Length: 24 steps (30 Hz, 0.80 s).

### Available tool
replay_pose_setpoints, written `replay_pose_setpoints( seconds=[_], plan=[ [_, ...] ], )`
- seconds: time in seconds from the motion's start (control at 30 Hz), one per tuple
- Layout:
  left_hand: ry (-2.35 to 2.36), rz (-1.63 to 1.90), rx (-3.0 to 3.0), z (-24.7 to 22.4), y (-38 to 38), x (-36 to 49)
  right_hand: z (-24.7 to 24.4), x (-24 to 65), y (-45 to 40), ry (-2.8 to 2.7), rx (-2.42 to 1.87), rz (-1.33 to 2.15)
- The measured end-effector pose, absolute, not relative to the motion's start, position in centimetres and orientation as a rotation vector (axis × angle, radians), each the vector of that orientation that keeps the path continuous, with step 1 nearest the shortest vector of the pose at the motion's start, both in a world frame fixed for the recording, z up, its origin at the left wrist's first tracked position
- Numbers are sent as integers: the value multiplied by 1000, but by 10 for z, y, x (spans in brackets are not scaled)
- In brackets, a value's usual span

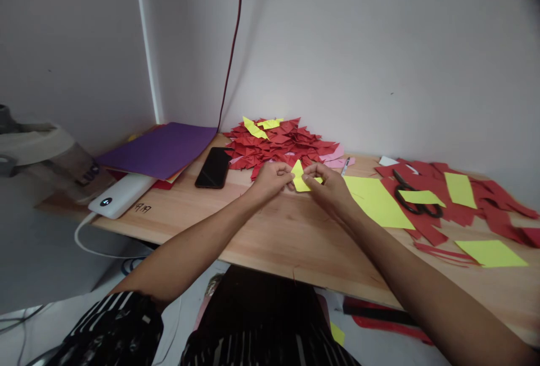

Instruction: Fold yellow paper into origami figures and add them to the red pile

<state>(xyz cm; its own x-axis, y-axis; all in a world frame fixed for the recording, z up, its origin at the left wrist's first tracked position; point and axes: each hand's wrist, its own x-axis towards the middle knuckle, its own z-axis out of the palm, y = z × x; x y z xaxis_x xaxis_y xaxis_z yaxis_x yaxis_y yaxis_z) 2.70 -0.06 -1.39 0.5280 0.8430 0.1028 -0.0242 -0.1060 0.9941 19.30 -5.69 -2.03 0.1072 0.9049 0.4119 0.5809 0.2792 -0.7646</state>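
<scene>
Between my two hands is a small folded piece of yellow paper [300, 184], with a pointed tip sticking up. My left hand [273, 178] pinches its left edge with thumb and fingers. On the other side, my right hand [327, 182] grips it between thumb and forefinger. Both hands are just above the wooden desk [270, 236], in front of a heap of folded red paper pieces [280, 147]. Two folded yellow pieces [255, 128] lie on top of that heap. Right of my right hand lies a larger yellow sheet [379, 203].
Black scissors [415, 200] rest among red paper scraps [426, 225] at the right, with yellow rectangles [491, 253] nearby. A pen [345, 166] lies behind the yellow sheet. To the left are a phone [214, 168], purple sheets [162, 149] and a white power bank [122, 194] with a cable.
</scene>
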Motion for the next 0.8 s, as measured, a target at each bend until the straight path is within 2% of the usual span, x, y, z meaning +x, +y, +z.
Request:
replay_pose_setpoints(
  seconds=[0.63, 0.8],
  plan=[
    [738, 992, 1368, -18, 4, 26, -13, 187, -61, -1530, -1258, 853],
    [801, 1115, 1633, -16, 2, 24, -11, 188, -62, -1366, -1295, 877]
  ],
)
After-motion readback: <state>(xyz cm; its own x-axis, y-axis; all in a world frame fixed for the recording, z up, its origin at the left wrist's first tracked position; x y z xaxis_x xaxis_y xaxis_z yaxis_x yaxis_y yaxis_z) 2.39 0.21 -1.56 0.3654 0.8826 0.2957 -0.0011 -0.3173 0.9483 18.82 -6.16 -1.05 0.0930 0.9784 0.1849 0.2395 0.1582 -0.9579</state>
